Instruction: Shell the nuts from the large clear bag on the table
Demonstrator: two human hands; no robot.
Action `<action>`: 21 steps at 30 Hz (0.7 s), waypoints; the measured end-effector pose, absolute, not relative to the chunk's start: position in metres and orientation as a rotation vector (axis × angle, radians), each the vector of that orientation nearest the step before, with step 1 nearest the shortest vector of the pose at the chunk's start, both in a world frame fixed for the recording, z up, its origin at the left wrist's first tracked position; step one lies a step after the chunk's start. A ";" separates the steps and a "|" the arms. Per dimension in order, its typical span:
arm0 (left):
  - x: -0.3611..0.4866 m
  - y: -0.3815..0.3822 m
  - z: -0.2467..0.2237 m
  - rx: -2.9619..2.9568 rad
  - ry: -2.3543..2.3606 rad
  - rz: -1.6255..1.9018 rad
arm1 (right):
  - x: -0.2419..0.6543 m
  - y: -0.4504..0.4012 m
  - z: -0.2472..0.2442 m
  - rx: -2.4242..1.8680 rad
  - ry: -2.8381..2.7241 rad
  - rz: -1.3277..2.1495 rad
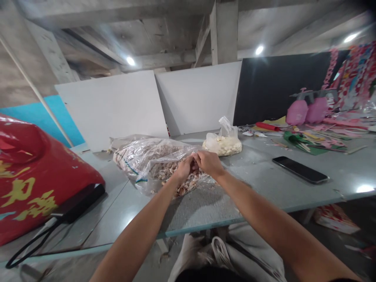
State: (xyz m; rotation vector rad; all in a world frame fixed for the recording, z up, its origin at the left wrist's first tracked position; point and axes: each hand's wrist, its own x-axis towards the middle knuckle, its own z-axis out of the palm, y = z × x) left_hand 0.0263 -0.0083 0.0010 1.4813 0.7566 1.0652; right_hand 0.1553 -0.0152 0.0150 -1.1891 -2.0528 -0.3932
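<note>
grey tabletop (199, 209) between fingers (197, 157) and near edge (199, 227)

Holding left hand (184, 169) and right hand (209, 161) together over brown husk-like pieces (185, 188) at the mouth of a clear plastic bag (147, 150) on a gray table (255, 196), near a smaller bag of pale pieces (225, 145), between a red bundle (38, 168) at left and a black phone (299, 169) at right
</note>
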 end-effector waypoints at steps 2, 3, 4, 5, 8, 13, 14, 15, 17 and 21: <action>0.027 -0.009 0.002 1.486 0.778 1.038 | 0.157 -0.012 0.016 -1.144 -2.100 -0.400; 0.028 -0.009 0.002 1.490 0.796 1.020 | 0.158 -0.010 0.016 -1.117 -2.135 -0.389; 0.028 -0.009 0.002 1.496 0.808 0.995 | 0.160 -0.007 0.016 -1.090 -2.167 -0.371; 0.028 -0.010 0.002 1.500 0.809 0.965 | 0.160 -0.005 0.015 -1.068 -2.191 -0.348; 0.027 -0.010 0.003 1.506 0.772 0.893 | 0.161 0.000 0.013 -1.039 -2.191 -0.268; 0.026 -0.012 0.005 1.492 0.701 0.861 | 0.158 -0.003 0.012 -1.045 -2.142 -0.193; 0.025 -0.012 0.006 1.490 0.703 0.861 | 0.158 -0.004 0.013 -1.045 -2.136 -0.182; 0.025 -0.012 0.006 1.490 0.711 0.858 | 0.157 -0.004 0.013 -1.049 -2.128 -0.169; 0.024 -0.012 0.005 1.498 0.725 0.854 | 0.156 -0.005 0.013 -1.066 -2.108 -0.149; 0.027 -0.005 0.000 1.539 0.768 0.945 | 0.156 -0.001 0.010 -1.095 -2.075 -0.157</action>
